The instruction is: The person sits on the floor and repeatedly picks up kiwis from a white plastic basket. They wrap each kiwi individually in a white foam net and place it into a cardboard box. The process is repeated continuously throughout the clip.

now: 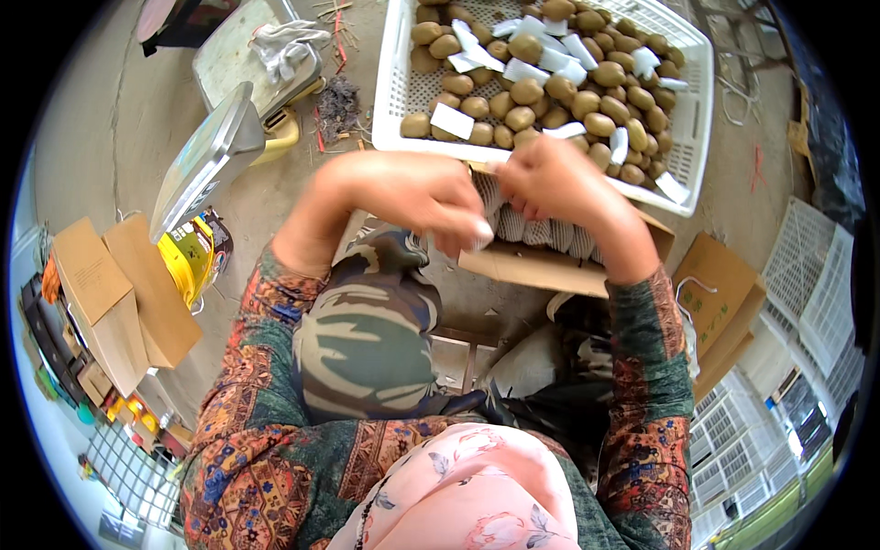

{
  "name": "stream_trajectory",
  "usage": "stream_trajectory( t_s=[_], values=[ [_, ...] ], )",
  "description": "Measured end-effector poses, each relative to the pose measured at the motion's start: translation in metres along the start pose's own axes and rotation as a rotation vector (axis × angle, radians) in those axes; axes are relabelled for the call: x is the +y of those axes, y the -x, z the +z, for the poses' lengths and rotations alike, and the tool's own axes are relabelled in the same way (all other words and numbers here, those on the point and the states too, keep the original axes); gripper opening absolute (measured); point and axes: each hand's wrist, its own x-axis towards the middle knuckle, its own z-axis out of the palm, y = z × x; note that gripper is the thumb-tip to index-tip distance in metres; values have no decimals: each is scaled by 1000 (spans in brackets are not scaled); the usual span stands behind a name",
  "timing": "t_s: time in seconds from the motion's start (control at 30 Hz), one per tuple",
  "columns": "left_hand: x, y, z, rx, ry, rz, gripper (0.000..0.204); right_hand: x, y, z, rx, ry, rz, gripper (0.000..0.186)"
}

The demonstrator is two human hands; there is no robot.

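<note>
A cardboard box [536, 269] stands between my knees and the crate, with rows of rounded items in striped whitish wrapping [559, 236] inside. My left hand [426, 202] hangs over the box's left end, fingers bent and smeared by motion, so its grip does not show. Above the box's far side is my right hand [550, 179], its fingers curled in and close to the left one; what they hold, if anything, is hidden. Just beyond both hands, a white plastic crate [390, 92] holds many brown kiwifruit [527, 92] with white pieces of padding [555, 60] scattered among them.
At left stand a scale with a tilted display [206, 160] and a platform bearing white gloves [286, 48]. Open cardboard cartons [96, 275] lie farther left, by a yellow package [188, 261]. More flattened cardboard [720, 293] and stacked white crates [811, 266] are at right.
</note>
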Motion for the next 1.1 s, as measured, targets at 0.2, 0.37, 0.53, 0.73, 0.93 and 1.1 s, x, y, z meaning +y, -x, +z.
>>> stream_trajectory(
  t_s=[0.2, 0.37, 0.53, 0.73, 0.93, 1.1],
  values=[
    [-127, 28, -50, 1395, 252, -102, 29, 37, -174, 14, 57, 695, -339, 45],
    [-157, -2, -54, 1368, 9, -59, 28, 54, -241, 49, 62, 1102, -373, 38],
    [-153, -22, -62, 1499, -579, 129, 30, -4, -217, 19, -42, 148, -505, 25],
    [-149, -7, -85, 1689, -6, 130, 16, 50, -273, 22, 75, 610, -889, 43],
    [-181, -10, -56, 1673, 184, 101, 21, 29, -259, 78, -156, 1162, -571, 42],
    [-174, -9, -56, 1639, 205, 107, 20, 43, -264, 75, -135, 1224, -582, 26]
  ],
)
